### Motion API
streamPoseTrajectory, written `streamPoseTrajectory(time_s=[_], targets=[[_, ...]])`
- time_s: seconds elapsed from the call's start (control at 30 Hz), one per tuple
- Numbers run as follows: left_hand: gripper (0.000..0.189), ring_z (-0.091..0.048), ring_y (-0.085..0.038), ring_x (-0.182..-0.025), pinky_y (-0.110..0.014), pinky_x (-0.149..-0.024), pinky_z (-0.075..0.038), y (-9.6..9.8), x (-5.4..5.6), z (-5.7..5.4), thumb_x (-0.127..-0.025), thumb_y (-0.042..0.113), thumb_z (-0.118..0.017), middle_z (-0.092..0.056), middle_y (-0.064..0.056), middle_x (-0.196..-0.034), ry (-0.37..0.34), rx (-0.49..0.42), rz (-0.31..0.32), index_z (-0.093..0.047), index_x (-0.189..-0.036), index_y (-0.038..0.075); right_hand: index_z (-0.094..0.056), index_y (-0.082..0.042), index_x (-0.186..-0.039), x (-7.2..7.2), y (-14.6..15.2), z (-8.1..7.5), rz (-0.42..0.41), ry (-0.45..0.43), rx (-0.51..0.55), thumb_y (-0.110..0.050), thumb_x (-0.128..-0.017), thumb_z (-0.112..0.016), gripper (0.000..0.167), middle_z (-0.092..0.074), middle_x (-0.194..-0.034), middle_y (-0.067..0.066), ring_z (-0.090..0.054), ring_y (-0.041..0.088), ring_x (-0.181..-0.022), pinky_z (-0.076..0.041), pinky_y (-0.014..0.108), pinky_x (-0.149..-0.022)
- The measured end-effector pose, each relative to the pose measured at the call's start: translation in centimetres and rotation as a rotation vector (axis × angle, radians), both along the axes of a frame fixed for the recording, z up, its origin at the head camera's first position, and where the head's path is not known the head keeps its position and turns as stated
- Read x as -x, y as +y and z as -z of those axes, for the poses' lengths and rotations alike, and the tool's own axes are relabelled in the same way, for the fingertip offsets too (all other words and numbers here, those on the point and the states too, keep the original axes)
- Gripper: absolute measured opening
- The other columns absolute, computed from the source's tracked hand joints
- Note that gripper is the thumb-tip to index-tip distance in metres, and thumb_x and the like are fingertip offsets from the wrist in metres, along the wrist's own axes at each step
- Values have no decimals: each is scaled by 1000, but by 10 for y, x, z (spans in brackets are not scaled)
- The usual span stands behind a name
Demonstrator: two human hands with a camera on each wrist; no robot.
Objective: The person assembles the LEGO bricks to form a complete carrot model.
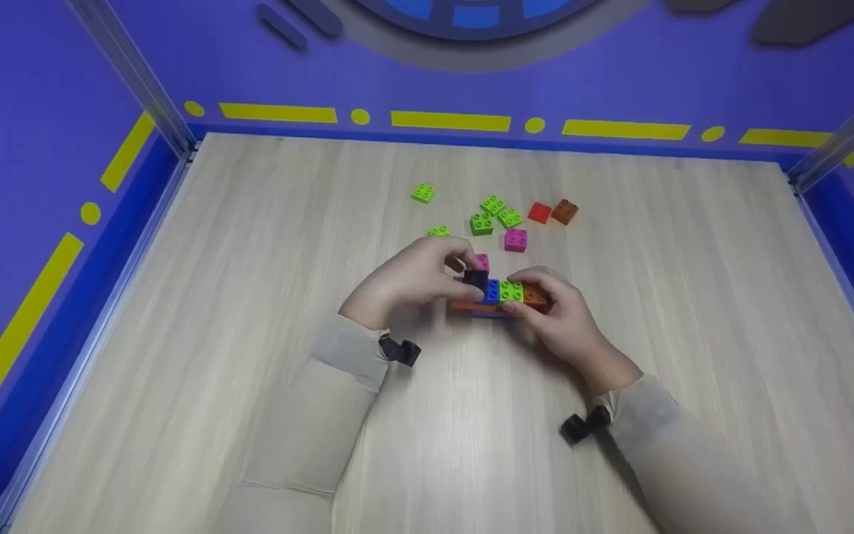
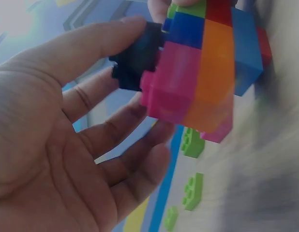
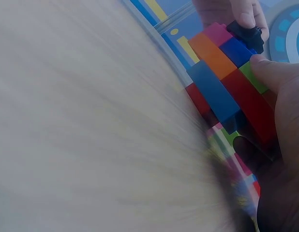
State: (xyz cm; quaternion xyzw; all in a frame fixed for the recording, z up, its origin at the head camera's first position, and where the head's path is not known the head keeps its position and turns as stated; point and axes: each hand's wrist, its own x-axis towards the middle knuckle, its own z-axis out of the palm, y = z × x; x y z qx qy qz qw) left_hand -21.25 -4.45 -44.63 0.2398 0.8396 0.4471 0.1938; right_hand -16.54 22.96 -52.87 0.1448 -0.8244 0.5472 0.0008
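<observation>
My left grip (image 1: 414, 279) pinches a black brick (image 1: 476, 279) at the top of the stack (image 2: 217, 72) my right grip (image 1: 566, 317) holds, several layers already joined, green bricks (image 1: 481, 224) lying loose.

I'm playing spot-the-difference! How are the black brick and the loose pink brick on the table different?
The black brick is dark, but the loose pink brick is bright. The left hand pinches the black brick at the top of the build; no hand touches the loose pink brick, which rests on the table. Both bricks have studs.
</observation>
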Motion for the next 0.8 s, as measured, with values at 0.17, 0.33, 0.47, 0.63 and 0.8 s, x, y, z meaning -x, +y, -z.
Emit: streamPoseTrajectory(time_s=[0.17, 0.33, 0.47, 0.63, 0.8], targets=[[31, -76, -28, -128, -47, -115, -59, -1, 3, 8, -94, 21, -94, -80, -2, -127, -89, -88, -1, -78, -119, 14, -75, -10, -135, 1, 1, 2, 1, -9, 2, -19, -101, -87, 36, -74, -137, 7, -65, 19, -126, -47, 15, -110], [29, -75, -29, -129, -48, -116, -57, -2, 6, 11, -94, 22, -95, -80, -1, -126, -90, -94, 1, -79, -117, 15, -75, -10, -134, 1, 1, 1, -5, -8, 12, -18, -102, -87, 35, -74, -138, 7, -65, 18, -125, -47, 15, -110], [30, -76, -28, -125, -45, -112, -59, -2, 6, 11, -94, 21, -95, -79, -2, -128, -100, -98, 1, -79, -118, 14, -74, -6, -133, 0, 0, 0, -15, -11, 43, -11, -102, -85, 34, -74, -136, 11, -66, 14, -122, -50, 15, -108], [29, -78, -26, -120, -39, -105, -61, -1, 5, 13, -93, 17, -95, -78, -3, -128, -107, -124, -7, -80, -117, 12, -72, -1, -133, 0, 1, 0, -23, -22, 74, -6, -100, -85, 35, -74, -137, 15, -67, 14, -121, -53, 16, -106], [27, -80, -26, -116, -35, -101, -64, 0, 4, 16, -92, 13, -95, -78, -5, -128, -106, -160, -16, -81, -116, 10, -72, -2, -132, -1, -1, -1, -16, -42, 84, -6, -101, -84, 34, -73, -138, 16, -66, 13, -122, -52, 16, -106]])
